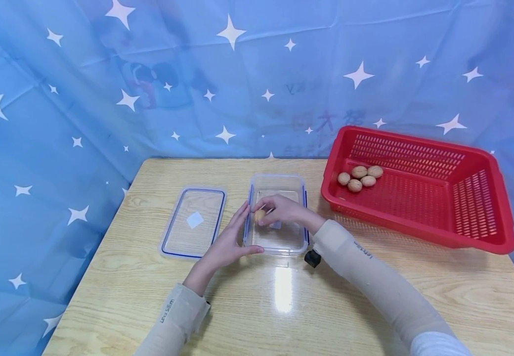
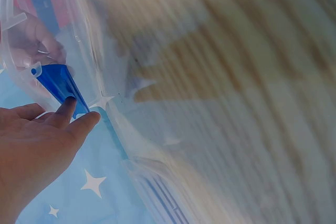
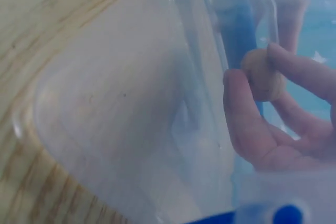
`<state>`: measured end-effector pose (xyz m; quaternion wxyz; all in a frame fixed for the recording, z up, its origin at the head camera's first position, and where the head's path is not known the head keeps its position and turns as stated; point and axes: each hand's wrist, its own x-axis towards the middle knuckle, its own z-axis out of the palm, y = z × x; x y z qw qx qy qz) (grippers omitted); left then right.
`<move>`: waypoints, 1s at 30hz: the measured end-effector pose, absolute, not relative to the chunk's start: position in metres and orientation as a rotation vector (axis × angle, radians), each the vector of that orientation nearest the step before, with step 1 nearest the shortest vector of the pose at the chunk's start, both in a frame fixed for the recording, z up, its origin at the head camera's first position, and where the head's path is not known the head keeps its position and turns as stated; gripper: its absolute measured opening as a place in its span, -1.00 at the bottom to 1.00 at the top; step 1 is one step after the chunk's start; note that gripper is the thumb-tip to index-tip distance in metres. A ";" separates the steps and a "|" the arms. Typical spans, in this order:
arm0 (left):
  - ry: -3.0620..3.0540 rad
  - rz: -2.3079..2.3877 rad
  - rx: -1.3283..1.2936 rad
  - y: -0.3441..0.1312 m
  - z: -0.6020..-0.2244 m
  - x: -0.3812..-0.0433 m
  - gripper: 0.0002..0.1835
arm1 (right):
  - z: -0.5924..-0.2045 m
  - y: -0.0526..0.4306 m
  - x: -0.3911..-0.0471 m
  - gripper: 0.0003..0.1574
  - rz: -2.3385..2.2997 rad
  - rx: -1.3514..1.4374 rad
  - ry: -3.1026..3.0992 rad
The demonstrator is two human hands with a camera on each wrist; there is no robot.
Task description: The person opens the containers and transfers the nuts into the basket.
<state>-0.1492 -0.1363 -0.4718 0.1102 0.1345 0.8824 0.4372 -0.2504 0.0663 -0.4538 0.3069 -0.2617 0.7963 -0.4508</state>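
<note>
A walnut (image 1: 260, 216) is pinched between the thumb and fingers of my right hand (image 1: 285, 208), inside a clear plastic container (image 1: 279, 251) with blue clips. In the right wrist view the walnut (image 3: 261, 75) sits at the fingertips, close to the container's far wall. My left hand (image 1: 226, 245) touches the container's left side with its fingers extended and the thumb spread along the near edge. In the left wrist view the fingers lie against a blue clip (image 2: 60, 85), holding nothing.
A clear lid (image 1: 194, 202) with a blue seal lies left of the container. To the right stands a red perforated basket (image 1: 412, 230) with several walnuts (image 1: 359, 172) in its left end. A blue star-patterned curtain (image 1: 257, 64) hangs behind the wooden table (image 1: 248, 316).
</note>
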 end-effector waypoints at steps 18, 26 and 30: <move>2.586 1.274 0.393 -0.136 -0.473 -0.150 0.20 | -0.423 0.078 -0.262 -0.52 -1.384 -0.742 2.210; 2.584 1.273 0.383 -0.136 -0.474 -0.150 0.22 | -0.399 0.088 -0.269 -0.52 -1.453 -0.671 2.218; 2.599 1.271 0.394 -0.136 -0.474 -0.150 0.21 | -0.388 0.096 -0.274 -0.52 -1.469 -0.613 2.233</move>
